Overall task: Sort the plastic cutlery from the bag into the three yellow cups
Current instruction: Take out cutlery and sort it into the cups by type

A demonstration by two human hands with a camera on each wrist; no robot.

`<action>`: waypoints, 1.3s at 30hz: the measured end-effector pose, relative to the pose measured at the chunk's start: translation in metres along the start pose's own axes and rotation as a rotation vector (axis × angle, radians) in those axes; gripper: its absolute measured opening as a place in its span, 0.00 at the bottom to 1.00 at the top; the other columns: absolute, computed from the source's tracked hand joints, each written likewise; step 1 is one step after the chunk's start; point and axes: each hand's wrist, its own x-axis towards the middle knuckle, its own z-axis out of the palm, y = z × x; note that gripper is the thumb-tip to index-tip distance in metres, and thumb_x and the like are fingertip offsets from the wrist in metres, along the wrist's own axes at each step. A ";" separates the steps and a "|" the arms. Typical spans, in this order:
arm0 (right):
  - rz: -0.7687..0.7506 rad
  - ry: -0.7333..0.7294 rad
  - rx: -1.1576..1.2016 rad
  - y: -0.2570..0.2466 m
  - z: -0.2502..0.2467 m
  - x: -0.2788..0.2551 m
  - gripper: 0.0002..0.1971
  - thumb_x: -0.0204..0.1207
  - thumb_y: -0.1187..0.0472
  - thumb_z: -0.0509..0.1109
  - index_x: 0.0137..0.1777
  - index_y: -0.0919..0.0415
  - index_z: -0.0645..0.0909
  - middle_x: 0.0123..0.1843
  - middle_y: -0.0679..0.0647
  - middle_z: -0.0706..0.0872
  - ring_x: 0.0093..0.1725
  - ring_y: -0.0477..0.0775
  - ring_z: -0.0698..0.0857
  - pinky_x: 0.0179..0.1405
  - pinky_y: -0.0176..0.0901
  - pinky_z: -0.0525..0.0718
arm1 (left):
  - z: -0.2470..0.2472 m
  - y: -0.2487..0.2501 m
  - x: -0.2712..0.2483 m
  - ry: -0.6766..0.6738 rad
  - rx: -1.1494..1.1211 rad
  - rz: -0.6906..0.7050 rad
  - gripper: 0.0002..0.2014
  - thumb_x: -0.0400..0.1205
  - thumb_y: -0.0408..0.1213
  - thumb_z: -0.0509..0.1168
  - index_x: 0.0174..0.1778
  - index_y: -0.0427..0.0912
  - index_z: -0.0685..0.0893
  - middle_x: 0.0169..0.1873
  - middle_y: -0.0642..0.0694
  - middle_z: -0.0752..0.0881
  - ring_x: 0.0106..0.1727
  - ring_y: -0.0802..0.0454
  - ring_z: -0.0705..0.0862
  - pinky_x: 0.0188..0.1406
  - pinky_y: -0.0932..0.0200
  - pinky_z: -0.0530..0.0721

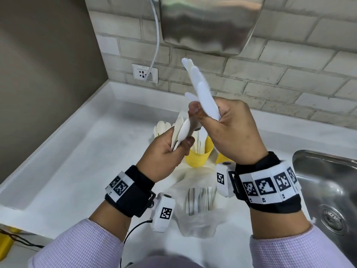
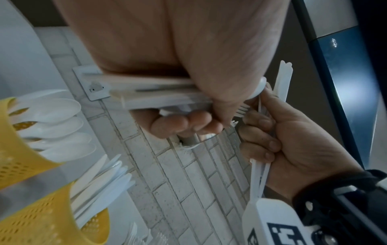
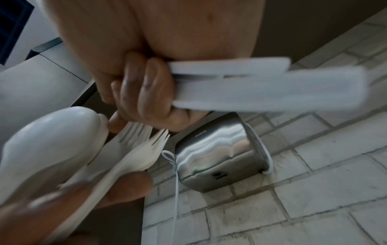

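A washroom or kitchenette: steel hand dryer (image 1: 210,24) on white brick wall (image 1: 289,70), steel sink (image 1: 328,182), white bench (image 1: 77,151).

Lilac ribbed sleeves (image 1: 77,246), black wristbands (image 1: 133,192) bearing checkered white tags.
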 end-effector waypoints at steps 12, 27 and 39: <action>0.209 0.198 0.461 0.002 -0.006 -0.003 0.08 0.85 0.59 0.73 0.50 0.64 0.85 0.21 0.44 0.68 0.17 0.47 0.64 0.21 0.33 0.65 | -0.004 0.005 -0.001 0.004 -0.119 -0.040 0.09 0.90 0.35 0.63 0.43 0.42 0.78 0.28 0.50 0.79 0.24 0.47 0.74 0.26 0.55 0.79; 0.134 -0.016 0.080 -0.001 -0.018 -0.006 0.06 0.80 0.67 0.74 0.45 0.58 0.92 0.37 0.47 0.93 0.38 0.45 0.91 0.42 0.29 0.84 | -0.008 0.007 -0.003 0.017 0.232 0.161 0.17 0.87 0.34 0.67 0.44 0.66 0.77 0.33 0.71 0.82 0.34 0.68 0.80 0.36 0.77 0.72; 0.055 -0.003 0.055 0.010 -0.019 -0.001 0.05 0.84 0.63 0.72 0.46 0.55 0.85 0.34 0.41 0.88 0.34 0.45 0.86 0.36 0.38 0.82 | -0.015 -0.003 0.000 -0.035 0.326 0.184 0.18 0.87 0.34 0.67 0.46 0.67 0.76 0.36 0.68 0.82 0.35 0.66 0.80 0.36 0.75 0.73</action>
